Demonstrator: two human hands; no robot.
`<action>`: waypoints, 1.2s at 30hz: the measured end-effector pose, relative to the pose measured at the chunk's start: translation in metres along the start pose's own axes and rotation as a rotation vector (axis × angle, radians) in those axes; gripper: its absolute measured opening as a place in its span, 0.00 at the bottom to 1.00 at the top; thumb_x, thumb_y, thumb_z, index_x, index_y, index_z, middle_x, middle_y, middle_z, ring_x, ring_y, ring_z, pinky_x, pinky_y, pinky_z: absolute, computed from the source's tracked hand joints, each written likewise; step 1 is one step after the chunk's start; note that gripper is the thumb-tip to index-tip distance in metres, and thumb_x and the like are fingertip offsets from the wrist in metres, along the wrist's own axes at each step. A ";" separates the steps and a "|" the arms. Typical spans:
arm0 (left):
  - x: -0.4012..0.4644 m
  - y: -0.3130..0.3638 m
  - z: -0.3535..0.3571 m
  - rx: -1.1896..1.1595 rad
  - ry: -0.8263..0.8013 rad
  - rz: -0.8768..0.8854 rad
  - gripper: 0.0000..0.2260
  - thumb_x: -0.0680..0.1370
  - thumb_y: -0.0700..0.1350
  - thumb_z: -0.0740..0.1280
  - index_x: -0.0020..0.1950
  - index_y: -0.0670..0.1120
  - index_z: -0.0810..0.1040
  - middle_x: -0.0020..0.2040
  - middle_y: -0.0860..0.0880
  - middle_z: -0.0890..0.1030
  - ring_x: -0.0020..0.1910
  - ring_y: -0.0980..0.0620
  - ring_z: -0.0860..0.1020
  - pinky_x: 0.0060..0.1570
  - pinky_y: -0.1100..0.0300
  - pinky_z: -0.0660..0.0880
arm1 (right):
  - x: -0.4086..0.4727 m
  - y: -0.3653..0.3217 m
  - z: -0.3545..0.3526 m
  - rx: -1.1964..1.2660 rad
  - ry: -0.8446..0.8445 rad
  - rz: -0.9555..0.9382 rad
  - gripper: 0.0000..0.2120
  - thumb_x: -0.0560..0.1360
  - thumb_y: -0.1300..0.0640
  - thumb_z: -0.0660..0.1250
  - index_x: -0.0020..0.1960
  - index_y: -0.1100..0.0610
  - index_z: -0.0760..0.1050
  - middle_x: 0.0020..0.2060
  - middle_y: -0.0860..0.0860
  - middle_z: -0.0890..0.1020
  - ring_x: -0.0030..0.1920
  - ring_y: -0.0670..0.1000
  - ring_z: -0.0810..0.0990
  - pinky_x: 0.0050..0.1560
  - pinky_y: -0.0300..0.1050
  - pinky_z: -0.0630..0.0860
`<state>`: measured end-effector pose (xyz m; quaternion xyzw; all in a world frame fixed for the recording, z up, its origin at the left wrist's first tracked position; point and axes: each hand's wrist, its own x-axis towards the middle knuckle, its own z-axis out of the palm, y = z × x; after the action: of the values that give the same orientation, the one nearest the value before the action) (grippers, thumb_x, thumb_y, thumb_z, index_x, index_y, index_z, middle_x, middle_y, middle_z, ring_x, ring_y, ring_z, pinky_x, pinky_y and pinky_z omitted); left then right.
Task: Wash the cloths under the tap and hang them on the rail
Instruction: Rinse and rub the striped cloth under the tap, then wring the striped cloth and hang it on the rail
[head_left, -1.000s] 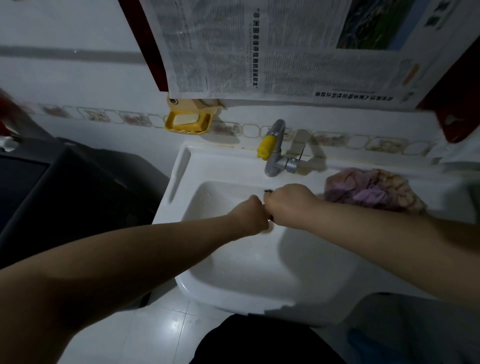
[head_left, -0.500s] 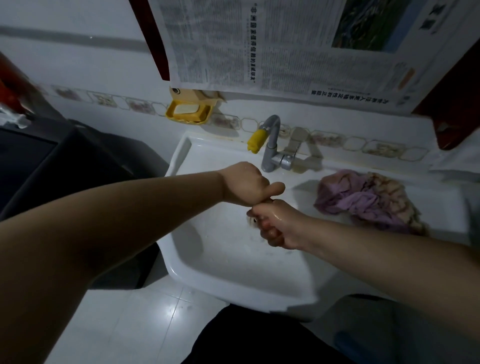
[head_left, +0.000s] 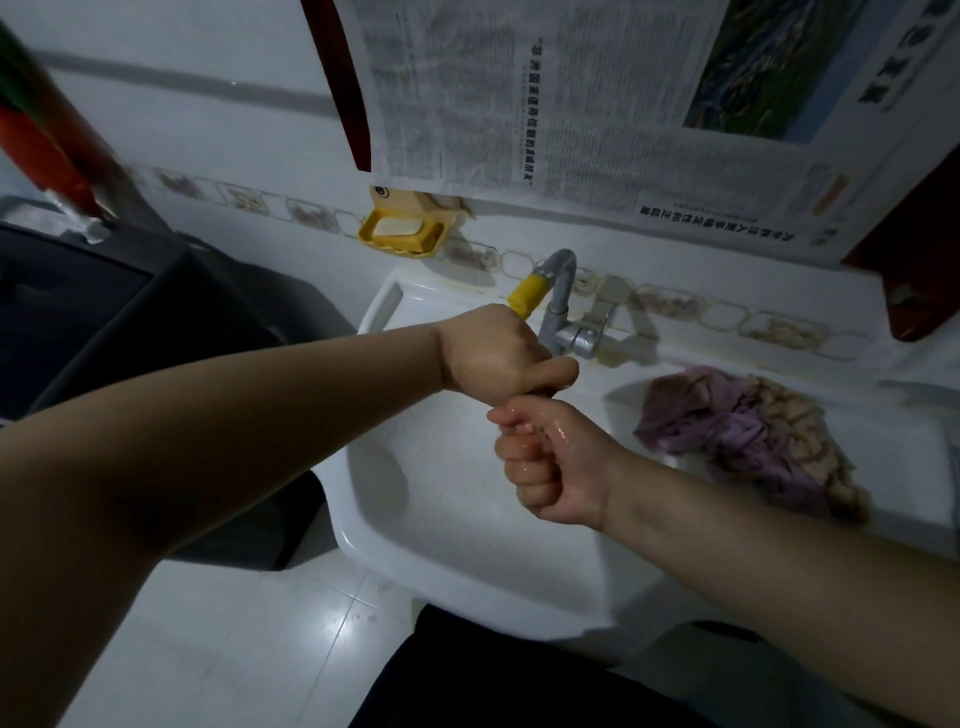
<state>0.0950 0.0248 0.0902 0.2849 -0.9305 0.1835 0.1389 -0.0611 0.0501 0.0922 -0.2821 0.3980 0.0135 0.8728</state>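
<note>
Over the white sink (head_left: 447, 525), my left hand (head_left: 493, 353) and my right hand (head_left: 545, 462) are stacked as two tight fists, left on top. Both are wet. They grip a small twisted cloth (head_left: 530, 393) between them; only a dark sliver of it shows. The grey tap (head_left: 560, 312) with a yellow nozzle (head_left: 527, 296) stands just behind my left hand, and no water stream is visible. A crumpled purple and beige heap of cloths (head_left: 753, 436) lies on the sink's right ledge. No rail is in view.
A yellow soap dish (head_left: 402, 235) hangs on the wall above the sink's left corner. A newspaper sheet (head_left: 571, 104) covers the wall above the tap. A dark appliance (head_left: 104, 322) stands to the left, and pale floor tiles (head_left: 291, 623) lie below.
My left hand rose from beside the right one to sit above it, and both fists lifted away from the basin. The view shifted slightly left.
</note>
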 end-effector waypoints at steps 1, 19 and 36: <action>-0.001 -0.002 -0.003 0.010 0.011 -0.005 0.09 0.77 0.46 0.63 0.44 0.44 0.64 0.23 0.49 0.72 0.19 0.49 0.69 0.27 0.65 0.55 | 0.000 -0.001 0.004 0.020 -0.010 -0.014 0.20 0.75 0.58 0.59 0.28 0.50 0.56 0.21 0.45 0.57 0.17 0.44 0.53 0.19 0.34 0.46; -0.144 -0.077 -0.015 -0.202 -0.484 -0.493 0.24 0.71 0.58 0.71 0.58 0.44 0.71 0.55 0.44 0.72 0.46 0.45 0.75 0.38 0.54 0.72 | 0.106 -0.045 0.058 -0.406 0.197 -0.223 0.13 0.80 0.57 0.61 0.58 0.66 0.73 0.48 0.61 0.78 0.45 0.53 0.79 0.43 0.44 0.75; -0.207 -0.141 -0.060 -0.945 0.041 -0.965 0.05 0.77 0.44 0.68 0.52 0.45 0.80 0.47 0.49 0.81 0.47 0.52 0.79 0.48 0.64 0.72 | 0.134 -0.113 0.156 -0.815 0.792 -0.792 0.13 0.77 0.56 0.63 0.43 0.65 0.76 0.37 0.54 0.77 0.40 0.51 0.74 0.41 0.43 0.67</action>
<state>0.3521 0.0407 0.1059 0.5737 -0.6763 -0.3205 0.3328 0.1654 0.0073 0.1344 -0.6953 0.5169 -0.2614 0.4253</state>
